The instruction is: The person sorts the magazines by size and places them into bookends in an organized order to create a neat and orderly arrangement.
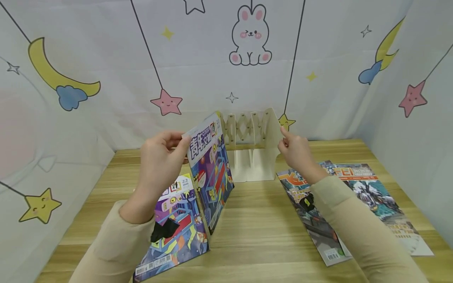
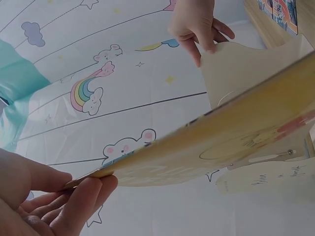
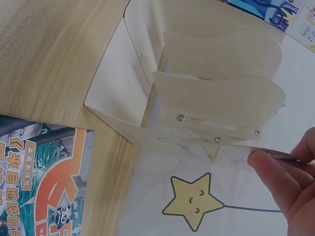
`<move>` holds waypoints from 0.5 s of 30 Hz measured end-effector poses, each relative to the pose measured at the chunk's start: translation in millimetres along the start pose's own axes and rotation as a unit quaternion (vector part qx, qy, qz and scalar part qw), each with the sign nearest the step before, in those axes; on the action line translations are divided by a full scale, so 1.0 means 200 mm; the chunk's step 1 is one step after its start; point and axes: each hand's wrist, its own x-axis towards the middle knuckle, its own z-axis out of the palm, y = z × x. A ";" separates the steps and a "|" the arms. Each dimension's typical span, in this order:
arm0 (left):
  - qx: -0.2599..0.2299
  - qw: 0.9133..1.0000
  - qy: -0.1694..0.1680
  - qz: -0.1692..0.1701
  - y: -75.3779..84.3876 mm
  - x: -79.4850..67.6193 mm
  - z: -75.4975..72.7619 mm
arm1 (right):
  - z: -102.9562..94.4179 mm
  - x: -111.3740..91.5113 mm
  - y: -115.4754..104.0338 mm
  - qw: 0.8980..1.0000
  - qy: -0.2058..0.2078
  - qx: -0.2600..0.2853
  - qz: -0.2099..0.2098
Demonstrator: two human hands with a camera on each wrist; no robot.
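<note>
White cartoon-print backdrop cloth lines the rear and both sides of the wood-grain tabletop. Your left hand pinches the upper corner of the purple-cover magazine, holding it tilted up on edge before the left part of the cream expandable book rack. Your right hand grips the edge of the rack's right end panel between thumb and fingers. One matching magazine lies flat at left; two science-fiction-style magazines, the nearer and the farther, lie flat at right.

Step in hand, by judgement: loading the raised magazine while steadying the rack. Next, align its leading edge with a slot, then slide it inward squarely. Its cover hides the rack's left end; you cannot confirm entry from these views.
</note>
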 end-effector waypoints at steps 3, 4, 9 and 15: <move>-0.008 1.000 0.004 -0.001 0.00 0.01 0.01 | 0.01 0.00 -0.01 1.000 -0.003 0.005 0.020; -0.009 1.000 0.007 0.000 -0.01 0.01 0.01 | 0.01 0.00 -0.01 1.000 -0.005 0.005 0.025; -0.010 1.000 0.021 0.009 -0.01 0.02 0.02 | 0.01 0.01 -0.03 0.999 -0.008 -0.005 0.035; -0.004 0.999 0.043 0.024 -0.02 0.04 0.03 | -0.01 0.03 -0.06 0.997 -0.032 -0.015 0.062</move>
